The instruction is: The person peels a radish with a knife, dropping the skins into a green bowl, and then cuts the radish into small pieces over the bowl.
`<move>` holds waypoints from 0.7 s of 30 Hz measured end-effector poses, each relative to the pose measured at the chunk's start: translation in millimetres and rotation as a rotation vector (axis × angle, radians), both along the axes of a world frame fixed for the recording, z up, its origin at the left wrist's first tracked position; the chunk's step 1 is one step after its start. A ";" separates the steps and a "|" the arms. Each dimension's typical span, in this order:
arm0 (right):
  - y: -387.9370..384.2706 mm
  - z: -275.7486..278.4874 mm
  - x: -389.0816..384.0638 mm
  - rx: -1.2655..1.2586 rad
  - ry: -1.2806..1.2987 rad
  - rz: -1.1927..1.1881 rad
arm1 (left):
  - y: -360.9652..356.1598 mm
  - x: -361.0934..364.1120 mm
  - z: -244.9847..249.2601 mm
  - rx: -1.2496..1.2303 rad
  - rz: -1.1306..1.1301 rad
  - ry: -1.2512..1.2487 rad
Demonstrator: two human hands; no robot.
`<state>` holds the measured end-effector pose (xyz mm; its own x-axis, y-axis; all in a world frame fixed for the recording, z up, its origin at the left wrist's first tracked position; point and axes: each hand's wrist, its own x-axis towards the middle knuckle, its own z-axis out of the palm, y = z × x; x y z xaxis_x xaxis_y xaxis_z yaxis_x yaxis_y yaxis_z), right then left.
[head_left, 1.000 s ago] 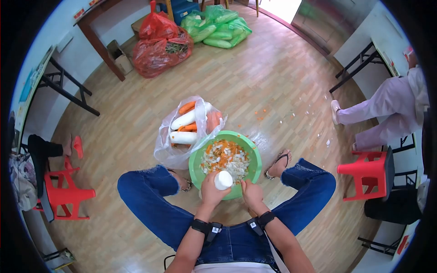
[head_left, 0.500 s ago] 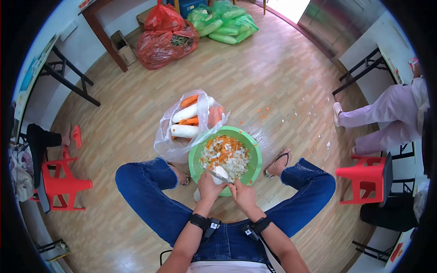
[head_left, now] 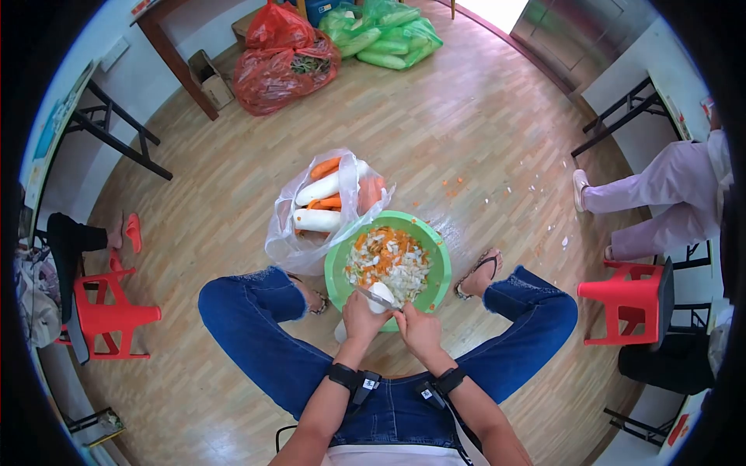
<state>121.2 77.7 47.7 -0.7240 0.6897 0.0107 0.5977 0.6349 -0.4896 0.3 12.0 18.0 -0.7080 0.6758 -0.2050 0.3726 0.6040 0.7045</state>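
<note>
My left hand (head_left: 362, 318) is closed around a white radish (head_left: 381, 289), whose cut end points away from me over the basin. A white bit shows below the wrist side of that hand, perhaps the radish's other end. In my right hand (head_left: 420, 329) is a knife (head_left: 376, 297), its blade lying across the radish near the cut end. Beneath both hands stands a green basin (head_left: 442, 268) holding chopped white and orange pieces (head_left: 388, 262). Just beyond it, a clear plastic bag (head_left: 288, 247) contains whole white radishes (head_left: 317, 220) and carrots (head_left: 325, 166).
Red (head_left: 268, 81) and green (head_left: 396, 46) bags of vegetables sit at the far wall. Red stools (head_left: 116, 313) flank me on both sides. Another person's legs (head_left: 645, 190) are at the right, and a foot in a pink slipper (head_left: 134, 233) at the left. Scraps (head_left: 454, 184) dot the floor.
The view has shifted slightly. Both hands keep their hold on the radish and the knife, the blade still across the radish with little visible movement.
</note>
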 end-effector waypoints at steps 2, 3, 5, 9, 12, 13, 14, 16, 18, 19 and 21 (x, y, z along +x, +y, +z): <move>0.7 -1.8 -0.5 0.003 -0.016 0.002 | 0.1 0.5 0.8 -0.024 -0.003 0.023; 1.2 -6.4 -0.4 -0.026 -0.143 -0.061 | 0.3 0.8 1.6 -0.049 -0.006 0.045; 6.0 -23.1 5.7 -0.056 -0.267 -0.130 | -1.6 2.9 0.3 0.042 -0.011 0.055; 11.5 -22.4 7.6 -0.161 -0.093 -0.224 | -0.1 -0.4 -4.9 0.178 0.072 -0.046; 4.5 0.1 3.7 -0.151 0.029 -0.106 | -0.3 -1.1 -4.1 0.138 0.120 -0.203; 1.8 1.1 3.2 -0.146 0.041 -0.047 | -1.3 -1.1 -8.2 0.137 0.124 -0.201; 0.6 -0.2 2.6 -0.150 0.042 -0.045 | -3.4 -1.0 -15.1 0.137 0.137 -0.248; 2.2 -2.0 1.9 -0.090 0.059 0.030 | -2.6 -1.9 -10.8 0.138 0.147 -0.294; 2.5 0.1 1.6 -0.069 0.047 0.049 | 0.5 -1.0 -4.3 0.075 0.152 -0.336; 2.9 1.2 1.5 -0.049 0.035 0.069 | 1.2 -0.3 -5.3 0.076 0.149 -0.337; 3.4 -2.9 1.6 -0.052 0.040 0.051 | -0.9 -0.5 -10.7 0.088 0.128 -0.378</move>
<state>122.9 81.1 44.8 -0.7580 0.6522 0.0060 0.5442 0.6375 -0.5454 -0.2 11.1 7.3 -0.6737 0.6135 -0.4120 0.0033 0.5600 0.8285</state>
